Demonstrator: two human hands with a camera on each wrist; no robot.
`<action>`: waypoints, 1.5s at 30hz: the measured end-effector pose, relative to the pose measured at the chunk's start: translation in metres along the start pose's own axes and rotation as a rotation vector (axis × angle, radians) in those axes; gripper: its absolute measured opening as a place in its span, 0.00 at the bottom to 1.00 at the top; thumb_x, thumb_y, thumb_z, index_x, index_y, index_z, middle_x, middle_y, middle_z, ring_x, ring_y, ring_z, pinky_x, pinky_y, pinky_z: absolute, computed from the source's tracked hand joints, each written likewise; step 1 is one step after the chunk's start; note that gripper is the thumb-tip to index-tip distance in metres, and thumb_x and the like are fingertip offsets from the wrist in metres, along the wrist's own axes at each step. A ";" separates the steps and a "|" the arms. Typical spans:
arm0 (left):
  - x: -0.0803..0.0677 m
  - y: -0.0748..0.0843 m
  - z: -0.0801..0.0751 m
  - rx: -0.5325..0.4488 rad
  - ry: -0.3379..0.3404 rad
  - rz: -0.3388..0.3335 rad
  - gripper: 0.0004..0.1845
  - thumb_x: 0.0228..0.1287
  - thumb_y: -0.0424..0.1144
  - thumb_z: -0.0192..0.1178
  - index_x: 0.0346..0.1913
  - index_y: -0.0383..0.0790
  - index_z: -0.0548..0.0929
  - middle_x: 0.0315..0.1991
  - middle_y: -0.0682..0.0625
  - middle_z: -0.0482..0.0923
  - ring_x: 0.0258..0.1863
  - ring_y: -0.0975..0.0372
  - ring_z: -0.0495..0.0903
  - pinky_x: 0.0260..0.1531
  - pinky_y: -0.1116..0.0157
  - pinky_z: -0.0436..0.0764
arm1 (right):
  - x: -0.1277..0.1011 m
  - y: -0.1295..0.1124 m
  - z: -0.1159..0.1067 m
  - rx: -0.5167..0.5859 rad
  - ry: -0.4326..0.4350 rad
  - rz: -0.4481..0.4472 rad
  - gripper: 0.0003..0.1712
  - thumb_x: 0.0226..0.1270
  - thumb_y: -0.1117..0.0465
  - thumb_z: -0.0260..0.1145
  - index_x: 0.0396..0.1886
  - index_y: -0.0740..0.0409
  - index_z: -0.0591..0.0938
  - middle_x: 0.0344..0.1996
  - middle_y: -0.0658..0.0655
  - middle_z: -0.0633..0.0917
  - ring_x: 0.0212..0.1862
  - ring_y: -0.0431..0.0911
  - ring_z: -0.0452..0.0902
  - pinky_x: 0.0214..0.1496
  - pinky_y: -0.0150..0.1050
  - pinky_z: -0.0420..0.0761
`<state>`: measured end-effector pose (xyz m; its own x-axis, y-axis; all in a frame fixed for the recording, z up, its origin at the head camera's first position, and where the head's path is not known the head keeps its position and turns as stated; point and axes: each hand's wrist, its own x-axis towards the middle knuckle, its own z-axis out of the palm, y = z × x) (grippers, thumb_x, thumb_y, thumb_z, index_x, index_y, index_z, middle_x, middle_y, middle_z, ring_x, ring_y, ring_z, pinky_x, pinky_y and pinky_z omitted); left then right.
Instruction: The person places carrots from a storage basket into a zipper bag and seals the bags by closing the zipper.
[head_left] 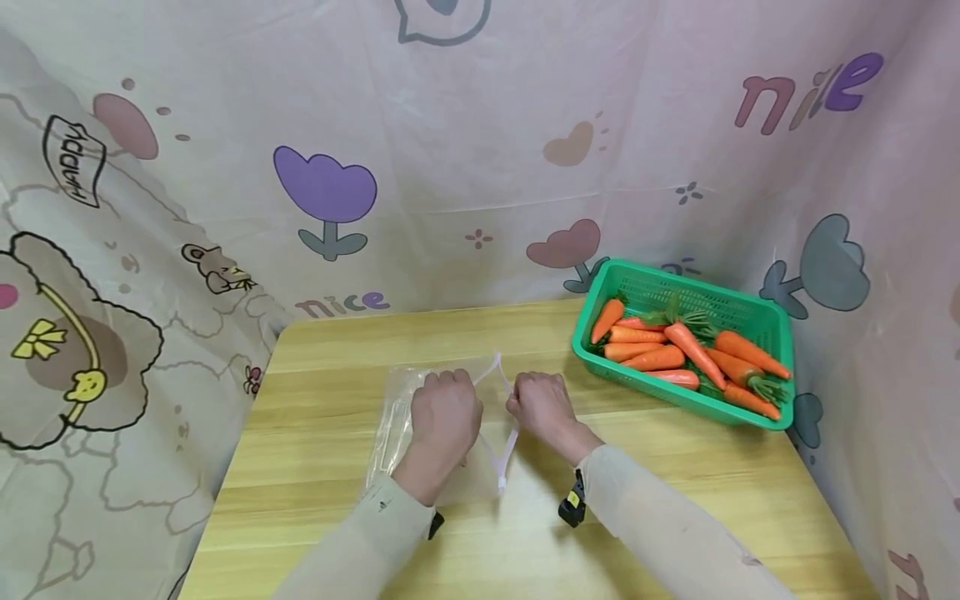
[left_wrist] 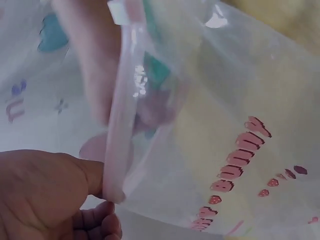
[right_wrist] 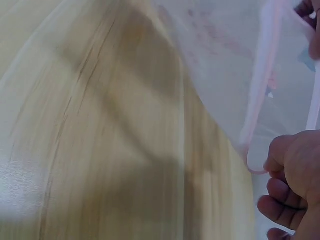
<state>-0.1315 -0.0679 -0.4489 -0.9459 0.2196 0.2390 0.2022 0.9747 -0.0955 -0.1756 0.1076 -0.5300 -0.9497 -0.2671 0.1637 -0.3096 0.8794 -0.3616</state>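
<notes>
A clear slider zip bag [head_left: 396, 408] with a pale pink zip is held over the wooden table, its mouth pulled apart into a diamond shape. My left hand [head_left: 447, 417] pinches one side of the mouth, while my right hand [head_left: 543, 407] grips the opposite side. Up close in the left wrist view, thumb and fingers hold the pink zip strip [left_wrist: 116, 145], and red "bunny" lettering [left_wrist: 237, 155] runs along the bag. The white slider [head_left: 502, 482] sits at the near end of the zip. Nothing shows inside the bag.
To the right, a green plastic basket [head_left: 678, 398] stands at the back of the table [head_left: 330, 350], holding several orange carrots [head_left: 696, 350] with green tops. A printed curtain [head_left: 465, 150] hangs behind the table and at both sides.
</notes>
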 end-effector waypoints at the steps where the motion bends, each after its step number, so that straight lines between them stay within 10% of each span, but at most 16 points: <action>1: -0.001 0.002 0.003 0.017 0.036 0.028 0.16 0.61 0.44 0.69 0.26 0.38 0.77 0.20 0.49 0.73 0.22 0.58 0.72 0.22 0.63 0.75 | 0.000 0.000 0.000 -0.007 0.004 -0.011 0.13 0.61 0.61 0.70 0.20 0.50 0.76 0.19 0.47 0.77 0.26 0.45 0.74 0.44 0.51 0.77; 7: -0.003 0.002 0.013 0.033 0.134 0.089 0.17 0.59 0.45 0.69 0.24 0.41 0.73 0.21 0.50 0.69 0.25 0.55 0.69 0.30 0.59 0.67 | -0.001 0.000 -0.002 -0.057 0.018 -0.053 0.14 0.60 0.60 0.71 0.20 0.50 0.76 0.19 0.47 0.76 0.25 0.46 0.75 0.41 0.49 0.76; 15: -0.010 0.004 0.007 -0.007 -0.065 0.063 0.17 0.61 0.44 0.68 0.23 0.41 0.72 0.20 0.50 0.69 0.25 0.55 0.69 0.33 0.54 0.67 | -0.003 0.004 -0.005 -0.087 0.017 -0.044 0.12 0.61 0.60 0.70 0.22 0.50 0.76 0.19 0.47 0.76 0.26 0.47 0.75 0.42 0.48 0.76; 22: -0.007 0.003 0.019 -0.011 0.247 0.153 0.14 0.56 0.43 0.70 0.26 0.42 0.75 0.22 0.51 0.69 0.27 0.55 0.68 0.35 0.56 0.68 | -0.002 0.000 -0.005 -0.089 0.047 -0.084 0.14 0.59 0.60 0.71 0.20 0.49 0.75 0.19 0.47 0.76 0.27 0.48 0.77 0.41 0.48 0.75; 26: -0.007 0.002 0.023 -0.067 0.307 0.164 0.15 0.54 0.40 0.69 0.25 0.41 0.71 0.21 0.52 0.63 0.25 0.55 0.64 0.32 0.59 0.63 | -0.002 0.000 -0.005 -0.086 0.046 -0.101 0.13 0.60 0.60 0.71 0.21 0.50 0.75 0.19 0.48 0.77 0.28 0.49 0.78 0.41 0.48 0.74; 38: -0.008 0.003 0.000 -0.222 0.137 0.069 0.13 0.64 0.39 0.60 0.25 0.41 0.71 0.20 0.52 0.63 0.24 0.56 0.61 0.31 0.62 0.60 | 0.003 0.008 -0.009 -0.139 0.038 -0.100 0.12 0.62 0.60 0.70 0.23 0.53 0.76 0.21 0.51 0.79 0.30 0.52 0.80 0.41 0.49 0.74; 45: -0.005 -0.003 -0.008 -0.342 0.184 -0.004 0.14 0.63 0.36 0.60 0.22 0.43 0.68 0.19 0.52 0.62 0.23 0.55 0.62 0.31 0.60 0.59 | 0.005 0.012 -0.009 -0.163 0.024 -0.067 0.11 0.64 0.60 0.71 0.25 0.54 0.78 0.22 0.52 0.81 0.32 0.52 0.82 0.44 0.51 0.76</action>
<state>-0.1252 -0.0718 -0.4419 -0.8918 0.1891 0.4111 0.3008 0.9264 0.2265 -0.1835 0.1206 -0.5251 -0.9251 -0.3194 0.2054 -0.3586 0.9127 -0.1960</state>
